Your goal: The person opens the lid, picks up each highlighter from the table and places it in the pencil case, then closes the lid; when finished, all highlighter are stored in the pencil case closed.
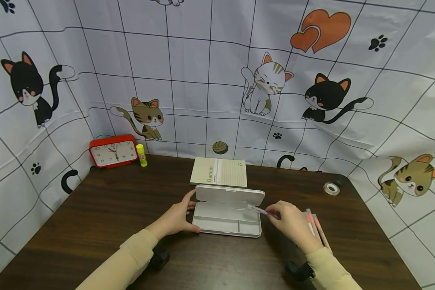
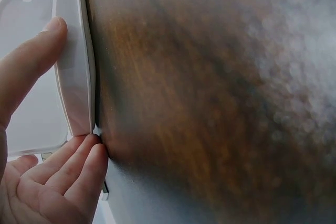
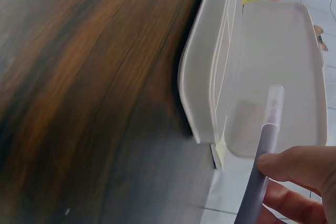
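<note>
Looking down from the head view, an open white pencil case (image 1: 226, 219) lies near the middle of the desk (image 1: 94, 217), its lid (image 1: 230, 195) standing up toward the back edge. The left hand (image 1: 175, 219) cups the case's left end, thumb along the front and fingers behind the lid. The right hand (image 1: 293, 225) pinches a purple pen (image 1: 259, 210) whose tip hangs over the case's right end. Two pink pens (image 1: 317, 225) lie just beside that hand, toward the right edge. A notebook (image 1: 220, 172) lies behind the case, a red clock (image 1: 113, 151) and a glue stick (image 1: 141, 155) stand at the back left corner, and a tape roll (image 1: 331, 188) sits toward the back right.

The left wrist view shows the thumb (image 2: 31, 66) resting on the case wall (image 2: 73, 66) and the curled fingers (image 2: 73, 174) touching its corner.

The right wrist view shows fingertips (image 3: 299, 169) gripping the pen (image 3: 262, 161), its capped end just beside the case's lid (image 3: 278, 66).
</note>
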`<state>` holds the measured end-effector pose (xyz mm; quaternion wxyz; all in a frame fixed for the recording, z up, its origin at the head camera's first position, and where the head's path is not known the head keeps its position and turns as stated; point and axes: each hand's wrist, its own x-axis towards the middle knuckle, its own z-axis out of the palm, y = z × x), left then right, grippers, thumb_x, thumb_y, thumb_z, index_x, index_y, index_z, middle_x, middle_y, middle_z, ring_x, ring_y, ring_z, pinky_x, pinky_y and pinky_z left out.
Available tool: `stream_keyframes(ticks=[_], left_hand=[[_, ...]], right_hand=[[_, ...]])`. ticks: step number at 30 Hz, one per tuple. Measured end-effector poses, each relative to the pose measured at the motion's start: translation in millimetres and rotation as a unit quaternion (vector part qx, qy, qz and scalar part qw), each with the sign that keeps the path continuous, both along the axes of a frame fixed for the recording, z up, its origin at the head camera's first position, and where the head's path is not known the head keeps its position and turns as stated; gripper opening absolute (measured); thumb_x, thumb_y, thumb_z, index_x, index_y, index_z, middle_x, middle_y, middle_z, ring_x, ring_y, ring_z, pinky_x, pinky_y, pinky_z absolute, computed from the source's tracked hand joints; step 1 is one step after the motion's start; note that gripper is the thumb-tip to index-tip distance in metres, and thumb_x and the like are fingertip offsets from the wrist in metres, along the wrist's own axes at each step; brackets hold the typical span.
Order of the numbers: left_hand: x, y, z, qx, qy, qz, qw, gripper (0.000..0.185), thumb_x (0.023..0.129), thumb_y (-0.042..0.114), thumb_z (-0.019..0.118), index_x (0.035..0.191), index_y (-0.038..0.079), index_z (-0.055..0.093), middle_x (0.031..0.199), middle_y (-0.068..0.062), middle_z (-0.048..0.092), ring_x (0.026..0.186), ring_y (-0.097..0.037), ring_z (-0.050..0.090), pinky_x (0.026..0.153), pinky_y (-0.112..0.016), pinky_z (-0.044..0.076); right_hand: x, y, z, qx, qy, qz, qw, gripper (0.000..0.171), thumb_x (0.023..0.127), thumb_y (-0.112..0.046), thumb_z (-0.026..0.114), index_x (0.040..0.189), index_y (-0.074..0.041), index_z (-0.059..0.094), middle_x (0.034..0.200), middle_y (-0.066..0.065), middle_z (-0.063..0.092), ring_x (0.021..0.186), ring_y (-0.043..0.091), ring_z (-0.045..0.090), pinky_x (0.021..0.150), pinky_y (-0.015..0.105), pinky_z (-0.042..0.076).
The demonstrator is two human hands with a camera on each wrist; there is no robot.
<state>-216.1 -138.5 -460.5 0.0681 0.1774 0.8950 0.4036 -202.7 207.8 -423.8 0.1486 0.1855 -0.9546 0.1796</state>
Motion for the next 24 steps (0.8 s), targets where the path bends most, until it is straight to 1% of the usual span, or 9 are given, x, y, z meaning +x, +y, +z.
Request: stream_keyframes(ticks=[8,12,18,24], left_hand=[[0.4,0,0.7,-0.001,-0.002,0.003,1.0000,0.120,0.061,0.024,0.090,0.150,0.001,0.012,0.133,-0.023,0.052,0.119,-0.035,0.054,0.097,-0.044,0.048],[0.6,0,1.1,-0.002,-0.001,0.002,1.0000,0.120,0.061,0.024,0.090,0.150,0.001,0.012,0.133,-0.023,0.052,0.118,-0.035,0.055,0.096,-0.044,0.049],[0.3,0,1.3,-0.001,0.001,0.000,1.0000,0.119,0.062,0.023,0.090,0.150,0.001,0.012,0.133,-0.022,0.052,0.120,-0.033,0.053,0.097,-0.042,0.049],[0.5,0,0.7,-0.001,0.002,0.000,1.0000,0.119,0.062,0.024,0.090,0.150,0.001,0.013,0.133,-0.023,0.052,0.119,-0.034,0.054,0.096,-0.043,0.049]], right_hand=[[-3.7,-18,1.2,0.006,-0.004,0.022,1.000,0.011,0.076,-0.009,0.077,0.085,-0.015,0.074,0.078,-0.009,0.061,0.067,0.008,0.050,0.055,0.024,0.044],[-5.6,-28,0.0,0.014,0.002,0.033,0.999,0.012,0.075,-0.008,0.077,0.085,-0.015,0.074,0.079,-0.006,0.062,0.070,0.009,0.054,0.058,0.026,0.047],[-8.2,-41,0.2,0.026,0.009,0.051,0.998,0.011,0.074,-0.007,0.078,0.082,-0.014,0.074,0.078,-0.005,0.062,0.070,0.009,0.055,0.058,0.027,0.049],[-12.5,-46,-0.1,0.031,0.016,0.055,0.998,0.013,0.073,-0.006,0.079,0.082,-0.014,0.074,0.077,-0.005,0.063,0.070,0.010,0.056,0.060,0.028,0.050]])
